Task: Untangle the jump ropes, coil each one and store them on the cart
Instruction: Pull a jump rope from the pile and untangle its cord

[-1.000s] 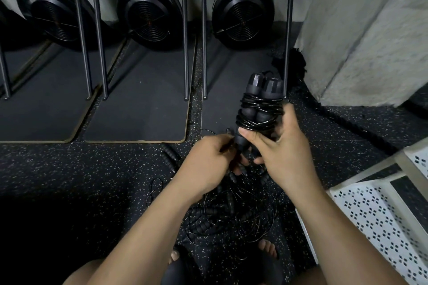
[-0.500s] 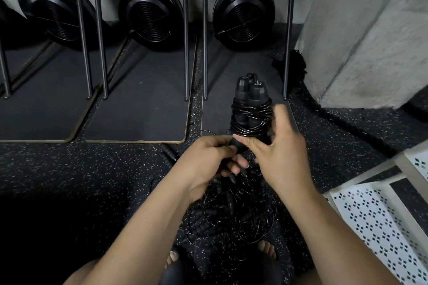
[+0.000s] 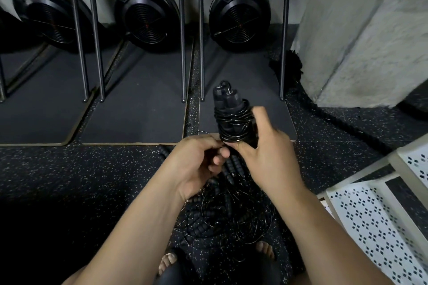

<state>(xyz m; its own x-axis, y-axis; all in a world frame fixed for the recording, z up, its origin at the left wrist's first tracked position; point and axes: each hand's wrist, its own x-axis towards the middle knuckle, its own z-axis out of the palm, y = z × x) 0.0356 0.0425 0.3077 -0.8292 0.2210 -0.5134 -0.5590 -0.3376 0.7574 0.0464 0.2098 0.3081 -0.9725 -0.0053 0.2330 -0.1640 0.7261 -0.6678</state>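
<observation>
A black jump rope has its thin cable wound tightly round its two handles, which point up and away from me. My right hand grips the lower part of this bundle. My left hand pinches the cable's loose end right under the coil. Below both hands a tangled pile of jump ropes with ribbed black handles lies on the speckled floor. The white perforated cart stands at the lower right.
Three black fan rowers stand upright at the back on dark mats, with thin metal legs in front. A concrete pillar rises at the right, a thick black rope trailing from its base. My feet sit below the pile.
The wound rope bundle has shifted left and slightly lower with my right hand. My left hand stays at the coil's base, working the cable end.
</observation>
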